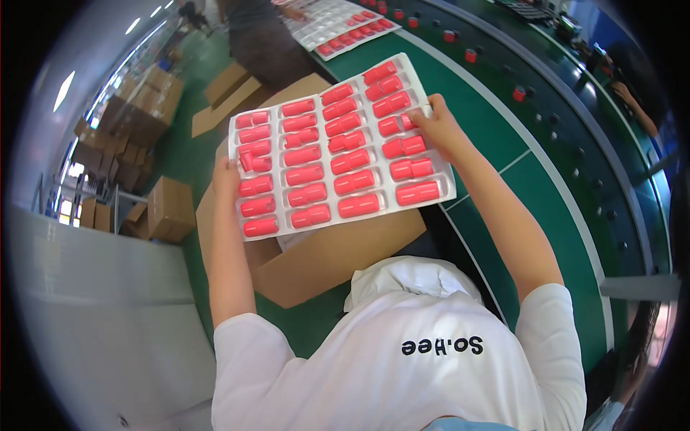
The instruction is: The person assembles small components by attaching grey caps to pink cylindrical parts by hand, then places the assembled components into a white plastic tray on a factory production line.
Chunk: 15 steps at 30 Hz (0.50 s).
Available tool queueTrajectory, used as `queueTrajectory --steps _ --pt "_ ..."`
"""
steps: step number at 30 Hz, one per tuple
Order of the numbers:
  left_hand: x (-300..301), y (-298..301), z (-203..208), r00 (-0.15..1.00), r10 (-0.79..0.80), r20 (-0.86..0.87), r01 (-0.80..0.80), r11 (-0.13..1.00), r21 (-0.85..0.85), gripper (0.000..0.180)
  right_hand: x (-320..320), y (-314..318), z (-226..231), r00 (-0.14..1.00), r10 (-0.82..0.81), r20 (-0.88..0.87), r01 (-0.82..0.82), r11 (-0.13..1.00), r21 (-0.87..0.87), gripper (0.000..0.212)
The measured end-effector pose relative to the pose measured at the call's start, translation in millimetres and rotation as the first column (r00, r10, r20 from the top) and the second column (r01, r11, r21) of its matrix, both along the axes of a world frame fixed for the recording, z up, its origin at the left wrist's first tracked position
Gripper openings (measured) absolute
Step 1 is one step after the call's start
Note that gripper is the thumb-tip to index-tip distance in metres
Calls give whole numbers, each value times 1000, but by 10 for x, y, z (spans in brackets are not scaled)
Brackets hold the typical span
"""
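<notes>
A white moulded plastic tray (321,131) hangs in the air before me, tilted, between my two hands. Rows of glossy coral-red cylindrical pieces (351,159) fill its pockets; one on the left side lies askew. My left hand (226,176) grips the tray's left edge, its fingers mostly hidden behind. My right hand (438,128) pinches the right edge, with the thumb over the rim beside a red piece. Below the tray stands an open cardboard box (338,255), its flaps spread; the tray covers most of its inside, though a bit of white shows there.
On the green worktable (496,154) ahead lies another white tray (356,36), part filled with red pieces. A conveyor (546,118) carrying small red and dark pieces curves along the right. One person (262,39) stands ahead, another at far right. Cardboard boxes (170,210) are stacked left.
</notes>
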State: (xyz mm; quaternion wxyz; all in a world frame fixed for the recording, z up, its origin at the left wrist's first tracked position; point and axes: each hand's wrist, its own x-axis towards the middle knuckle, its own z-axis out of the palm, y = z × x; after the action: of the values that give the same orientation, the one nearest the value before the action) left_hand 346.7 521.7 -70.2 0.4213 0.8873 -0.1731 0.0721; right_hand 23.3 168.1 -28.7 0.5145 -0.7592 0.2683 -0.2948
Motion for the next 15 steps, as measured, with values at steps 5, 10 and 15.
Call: queueTrajectory --steps 5,10,15 --pt "343 -108 -56 979 -178 102 193 968 -162 30 -240 584 -60 983 -151 104 140 984 107 49" --pt "707 -526 -150 840 -543 2 531 820 -212 26 -507 1225 -490 924 -281 257 221 945 240 42" --pt "976 -1202 -298 699 -700 149 712 700 -54 24 -487 2087 -684 784 -512 349 423 854 302 35"
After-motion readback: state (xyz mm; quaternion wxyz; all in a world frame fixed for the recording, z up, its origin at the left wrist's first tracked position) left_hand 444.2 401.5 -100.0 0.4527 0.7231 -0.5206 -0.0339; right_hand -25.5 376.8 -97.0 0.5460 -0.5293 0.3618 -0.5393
